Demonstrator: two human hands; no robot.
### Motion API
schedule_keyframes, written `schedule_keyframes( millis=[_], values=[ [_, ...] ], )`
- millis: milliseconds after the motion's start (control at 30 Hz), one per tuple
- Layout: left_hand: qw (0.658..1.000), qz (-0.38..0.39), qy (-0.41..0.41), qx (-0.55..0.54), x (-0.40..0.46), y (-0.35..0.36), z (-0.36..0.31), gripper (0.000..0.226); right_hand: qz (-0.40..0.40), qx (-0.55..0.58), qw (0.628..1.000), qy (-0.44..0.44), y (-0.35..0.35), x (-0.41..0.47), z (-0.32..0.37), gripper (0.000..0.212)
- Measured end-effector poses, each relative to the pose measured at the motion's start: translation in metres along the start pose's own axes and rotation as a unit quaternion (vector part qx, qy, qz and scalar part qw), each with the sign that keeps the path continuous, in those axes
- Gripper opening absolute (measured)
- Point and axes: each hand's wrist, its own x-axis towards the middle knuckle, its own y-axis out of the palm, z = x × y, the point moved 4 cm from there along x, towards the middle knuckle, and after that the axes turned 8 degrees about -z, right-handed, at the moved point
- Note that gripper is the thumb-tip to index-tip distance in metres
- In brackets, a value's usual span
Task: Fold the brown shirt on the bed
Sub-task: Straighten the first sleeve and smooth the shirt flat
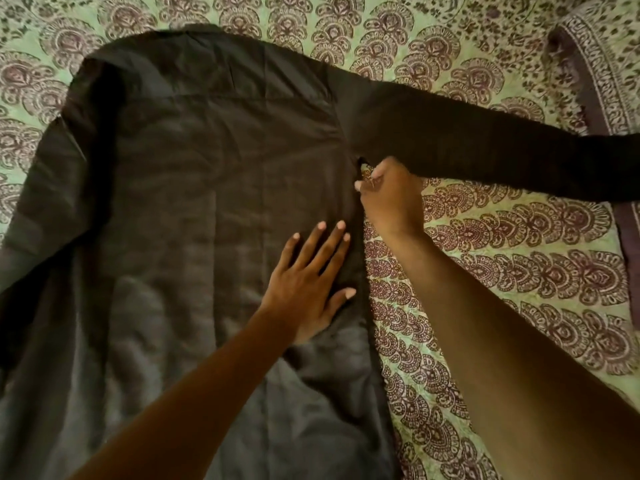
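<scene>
Two hands: both were on the brown shirt [194, 188], forearms reaching in from the near edge.
Left hand [308, 282]: lay flat, fingers [320, 237] straight and spread, palm pressing the shirt body just inside its right side seam; it held nothing.
Right hand [389, 199]: sat just beyond and to the right of the left hand, fingers curled, pinching the shirt's edge at the underarm where the sleeve met the body; fingertips mostly hidden by the back of the hand.
Shirt: was spread flat on the bedspread [502, 271], back side up, hem nearest the camera, collar end farthest; it filled the area left of both hands.
Right sleeve [485, 150]: ran outward to the right from the pinch point, lying straight on the bed and leaving the frame at the right edge.
Left sleeve [52, 188]: was on the far side of the body from the hands, lying along the shirt's left edge.
Bedspread: was green with a purple scalloped print, showing right of the hands and beyond the collar.
Border [588, 64]: was a darker patterned band, far right, beyond the right sleeve.
</scene>
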Motion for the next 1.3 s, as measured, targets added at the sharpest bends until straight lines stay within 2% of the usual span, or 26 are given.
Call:
schedule_keyframes(
  millis=[133,200,300,433,667,800,933,1100,1233,1300],
  values=[
    [0.999,-0.003,0.018,-0.036,-0.029,-0.005,-0.01,0.067,0.081,0.01,0.996,-0.032,0.008,-0.032,-0.01,0.032],
    [0.998,-0.033,-0.03,-0.047,-0.033,-0.011,0.0,0.059,0.076,0.008,0.996,-0.038,0.001,-0.053,-0.018,0.033],
    [0.995,-0.027,-0.094,-0.032,-0.037,-0.012,0.013,0.065,0.077,0.008,0.997,-0.003,-0.014,-0.083,-0.03,0.034],
    [0.997,-0.01,-0.081,-0.013,-0.039,-0.006,0.012,0.072,0.123,0.019,0.992,0.025,-0.024,-0.128,-0.039,0.031],
    [1.0,0.02,-0.006,0.004,-0.056,-0.004,-0.001,0.076,0.08,0.027,0.991,0.105,-0.034,-0.155,-0.057,0.025],
    [0.999,0.031,0.005,0.009,-0.079,0.0,-0.018,0.077,0.083,0.005,0.994,0.076,-0.035,-0.163,-0.057,0.024],
    [1.0,0.023,0.008,-0.005,-0.101,0.002,-0.036,0.074,0.115,-0.108,0.987,-0.019,-0.038,-0.188,-0.057,0.035],
    [0.999,0.021,-0.027,0.008,-0.112,0.004,-0.049,0.072,0.075,0.007,0.995,0.072,-0.058,-0.216,-0.084,0.032],
    [0.999,0.026,-0.039,0.007,-0.124,0.004,-0.063,0.074,0.146,0.026,0.988,0.044,-0.063,-0.244,-0.086,0.036],
    [0.999,0.026,-0.037,0.011,-0.132,0.003,-0.07,0.073,0.144,0.021,0.988,0.059,-0.069,-0.257,-0.094,0.032]
  ],
)
